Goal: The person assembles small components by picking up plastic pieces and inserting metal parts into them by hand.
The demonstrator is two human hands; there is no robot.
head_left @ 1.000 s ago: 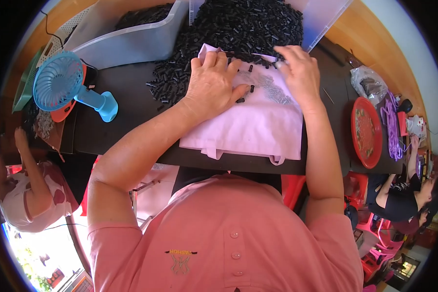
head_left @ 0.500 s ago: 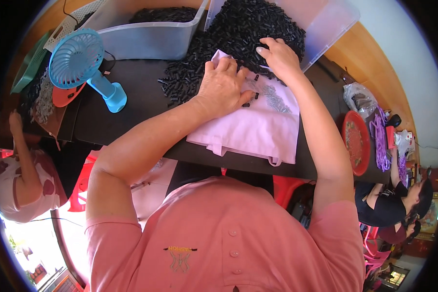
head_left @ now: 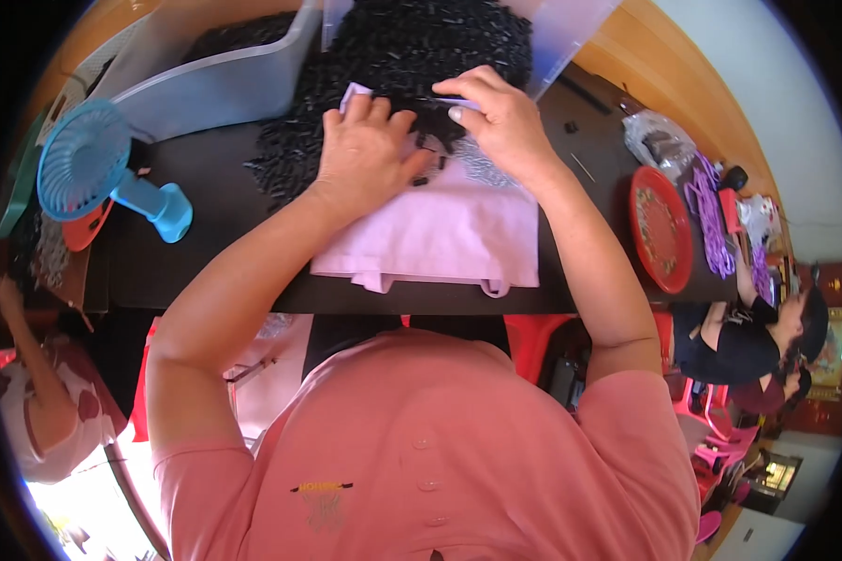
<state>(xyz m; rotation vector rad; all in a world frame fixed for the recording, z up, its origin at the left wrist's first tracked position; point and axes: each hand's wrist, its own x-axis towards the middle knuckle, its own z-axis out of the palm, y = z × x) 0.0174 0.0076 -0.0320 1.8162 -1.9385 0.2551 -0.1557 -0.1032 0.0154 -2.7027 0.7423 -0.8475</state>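
Note:
A pink cloth bag with small loops lies on the dark table, its far part against a heap of short black tube-like pieces. My left hand rests on the bag with fingers spread, close to a raised corner of cloth. A few black pieces lie by its thumb. At the bag's far edge, my right hand has thumb and forefinger closed around a lilac strip that looks like the cloth's edge. Between the hands, small clear or silvery pieces are scattered on the cloth; my fingers partly hide them.
A clear plastic bin stands far left, and another bin lies behind the heap. Left is a blue fan; right are a red tray, a plastic bag and purple cords. Other people sit at both sides.
The whole view has shifted, so the table things appear further left. My right thumb and forefinger have come together at the cloth's edge. My left hand still lies on the bag.

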